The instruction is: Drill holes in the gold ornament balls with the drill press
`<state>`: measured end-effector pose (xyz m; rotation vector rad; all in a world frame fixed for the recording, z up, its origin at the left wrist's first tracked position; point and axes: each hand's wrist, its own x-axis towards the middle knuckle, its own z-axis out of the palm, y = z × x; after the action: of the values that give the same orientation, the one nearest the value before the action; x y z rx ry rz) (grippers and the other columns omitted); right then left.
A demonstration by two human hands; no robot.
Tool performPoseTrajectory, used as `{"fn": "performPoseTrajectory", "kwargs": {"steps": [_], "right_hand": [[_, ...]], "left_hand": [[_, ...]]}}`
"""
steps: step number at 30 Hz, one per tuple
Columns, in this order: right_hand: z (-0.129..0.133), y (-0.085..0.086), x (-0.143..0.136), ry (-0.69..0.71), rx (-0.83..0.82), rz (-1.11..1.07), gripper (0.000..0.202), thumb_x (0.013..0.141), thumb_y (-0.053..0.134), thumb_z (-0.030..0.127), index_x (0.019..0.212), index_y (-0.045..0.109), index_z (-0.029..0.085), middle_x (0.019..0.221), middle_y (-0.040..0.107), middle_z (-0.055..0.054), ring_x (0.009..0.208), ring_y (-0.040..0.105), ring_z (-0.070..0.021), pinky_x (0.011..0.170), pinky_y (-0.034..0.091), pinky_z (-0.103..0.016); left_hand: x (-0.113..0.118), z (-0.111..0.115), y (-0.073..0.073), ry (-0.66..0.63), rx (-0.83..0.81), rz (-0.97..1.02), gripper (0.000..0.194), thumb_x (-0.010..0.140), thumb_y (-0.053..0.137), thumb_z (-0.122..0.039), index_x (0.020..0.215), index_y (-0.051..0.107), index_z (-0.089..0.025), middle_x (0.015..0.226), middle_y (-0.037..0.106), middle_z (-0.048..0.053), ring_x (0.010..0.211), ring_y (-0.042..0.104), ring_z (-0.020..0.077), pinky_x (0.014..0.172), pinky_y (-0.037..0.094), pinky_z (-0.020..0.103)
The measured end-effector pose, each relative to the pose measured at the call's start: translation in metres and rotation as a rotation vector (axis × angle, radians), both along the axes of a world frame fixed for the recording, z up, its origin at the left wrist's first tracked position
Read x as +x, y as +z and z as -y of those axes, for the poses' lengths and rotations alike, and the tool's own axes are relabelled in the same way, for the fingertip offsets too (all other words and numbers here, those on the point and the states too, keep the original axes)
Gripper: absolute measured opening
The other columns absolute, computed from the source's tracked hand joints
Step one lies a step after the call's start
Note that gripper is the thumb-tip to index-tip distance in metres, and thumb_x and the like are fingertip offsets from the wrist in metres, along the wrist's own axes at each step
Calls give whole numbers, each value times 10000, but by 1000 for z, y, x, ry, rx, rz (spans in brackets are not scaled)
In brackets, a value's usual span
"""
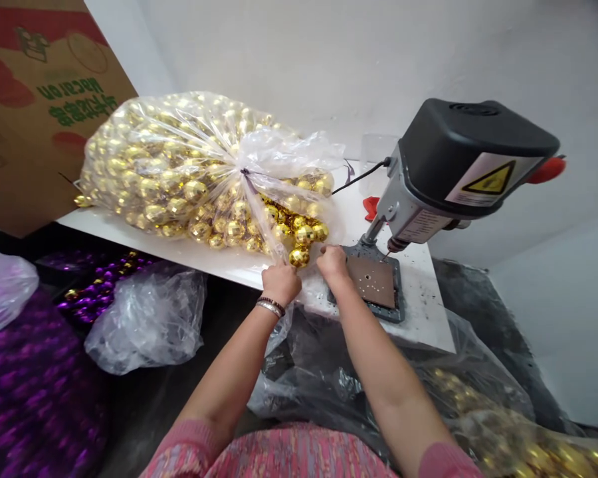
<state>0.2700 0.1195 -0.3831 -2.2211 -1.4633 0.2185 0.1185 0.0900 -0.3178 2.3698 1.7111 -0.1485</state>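
A big clear plastic bag point(179, 166) full of shiny gold balls lies on the white table, its neck gathered with a dark tie. My left hand point(282, 284) is closed on a twisted strand of the bag's plastic at the table's front edge. Just right of it, my right hand point(333, 263) is closed beside the bag's lower right edge; what its fingers hold, if anything, is hidden. Several loose-looking gold balls point(299, 256) sit between and above the two hands.
A drill press point(458, 179) stands at the right, its base plate point(372, 281) beside my right hand. A cardboard box point(40, 113) stands at the left. Purple balls point(34, 385) and crumpled plastic point(147, 318) lie lower left; more bagged gold balls point(553, 461) lie lower right.
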Motion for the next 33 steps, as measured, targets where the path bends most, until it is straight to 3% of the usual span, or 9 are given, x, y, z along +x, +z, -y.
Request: {"fn": "performPoseTrajectory", "kwargs": {"steps": [3, 6, 9, 12, 15, 19, 22, 27, 33], "right_hand": [[25, 7, -4, -27, -33, 29, 414, 969, 614, 447, 1205, 632, 107, 1227, 630, -113, 1144, 619, -160, 1016, 573, -366], [56, 13, -16, -13, 9, 77, 393, 997, 512, 331, 1302, 617, 106, 1405, 524, -199, 1256, 570, -242, 1059, 535, -440], [76, 17, -27, 110, 74, 114, 492, 979, 437, 253, 1448, 561, 169, 1536, 423, -209, 1384, 469, -306, 1152, 443, -500], [80, 16, -27, 267, 90, 113, 496, 949, 465, 235, 1422, 601, 289, 1483, 519, -125, 1372, 464, -266, 1164, 434, -453], [83, 14, -19, 318, 109, 72, 514, 956, 418, 208, 1435, 602, 239, 1421, 569, -163, 1286, 529, -255, 1121, 471, -444], [111, 15, -13, 458, 182, -19, 472, 1007, 364, 250, 1396, 626, 198, 1314, 655, -131, 1225, 602, -187, 1143, 501, -375], [150, 9, -19, 550, 233, -100, 443, 1001, 497, 431, 1365, 639, 224, 1250, 690, -99, 1168, 651, -164, 1071, 564, -330], [206, -16, -24, 433, 306, -219, 665, 911, 656, 511, 1490, 506, 221, 1383, 638, -126, 1260, 646, -197, 1086, 579, -371], [239, -36, -7, 213, 443, -294, 619, 919, 648, 488, 1433, 482, 187, 1382, 627, -155, 1262, 640, -204, 1108, 564, -403]], "left_hand": [[-1, 12, 13, -64, 8, 6, 419, 949, 453, -250, 1162, 799, -148, 1241, 696, 222, 1110, 722, 383, 895, 554, 481], [1, 21, 18, -79, 14, -11, 403, 935, 479, -232, 1160, 802, -146, 1242, 689, 222, 1146, 710, 380, 924, 542, 474], [1, 24, 14, -94, 34, -18, 396, 928, 484, -197, 1160, 800, -144, 1245, 678, 224, 1155, 700, 381, 947, 530, 492], [-6, 26, 5, -107, 25, 99, 351, 909, 539, -205, 1155, 785, -157, 1279, 653, 195, 1148, 694, 365, 993, 515, 507], [-18, 33, -6, 21, -50, 555, 414, 848, 667, -244, 1257, 690, -185, 1296, 628, 144, 1181, 663, 292, 1039, 506, 422], [-26, 56, -23, 346, -475, 1337, 348, 948, 581, -453, 1194, 529, -213, 974, 632, 34, 893, 659, 180, 792, 552, 298], [-19, 78, -33, 495, -632, 1582, 296, 999, 512, -482, 1145, 479, -226, 855, 598, -6, 774, 634, 159, 706, 532, 273], [3, 107, -42, 548, -656, 1673, 416, 977, 572, -553, 1225, 482, -231, 922, 643, 11, 884, 681, 191, 809, 553, 316], [13, 135, -55, 318, -922, 1734, 638, 738, 832, -606, 1160, 556, -216, 1075, 685, 56, 984, 669, 200, 866, 528, 315]]}}
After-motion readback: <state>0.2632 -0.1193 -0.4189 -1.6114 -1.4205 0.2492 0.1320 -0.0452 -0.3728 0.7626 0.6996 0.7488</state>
